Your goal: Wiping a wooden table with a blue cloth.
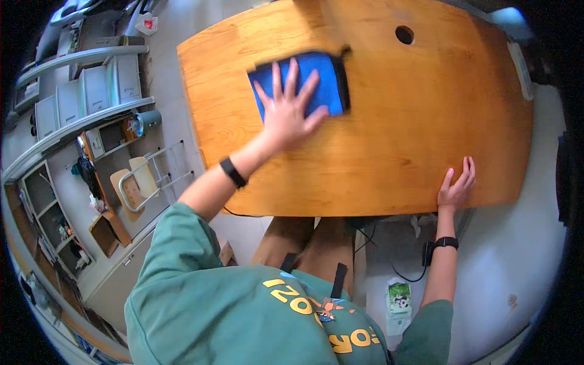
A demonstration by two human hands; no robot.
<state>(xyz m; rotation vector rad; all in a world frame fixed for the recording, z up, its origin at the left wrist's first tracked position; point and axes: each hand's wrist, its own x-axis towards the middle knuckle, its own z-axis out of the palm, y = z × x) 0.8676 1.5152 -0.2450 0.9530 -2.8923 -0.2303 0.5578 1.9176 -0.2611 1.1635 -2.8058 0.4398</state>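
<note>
A flat blue rectangular item with black edging (325,85) lies on the wooden table (389,140), left of its middle. It could be a cloth or a thin pouch; I cannot tell which. A small black tab sticks out at its far right corner. My left hand (289,115) rests palm down on it with the fingers spread, hiding much of its middle. Over at the table's near right edge, my right hand (455,187) lies on the wood with fingers stretched out, holding nothing. Each wrist wears a black band.
A round hole (404,34) pierces the tabletop at the far right. Beside the table on the left stand a folding chair (146,182) and shelving. Under the near edge hang dark cables (409,278), close to a green and white carton (398,304).
</note>
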